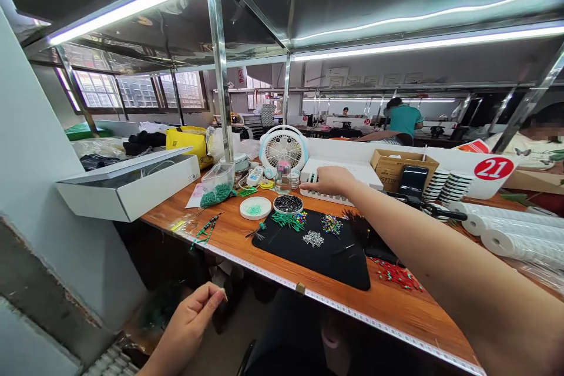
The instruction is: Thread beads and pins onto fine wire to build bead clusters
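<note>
Right hand [330, 181] rests fingers-down on a white slotted tray [365, 176] at the bench's [396, 299] far edge, grip unclear. Left hand [190, 320] hangs below the near edge, thumb and forefinger pinched, held item too small to tell

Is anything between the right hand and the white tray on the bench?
Nothing visible: the right hand is directly over the white tray, with its fingers at the tray's left end.
</note>
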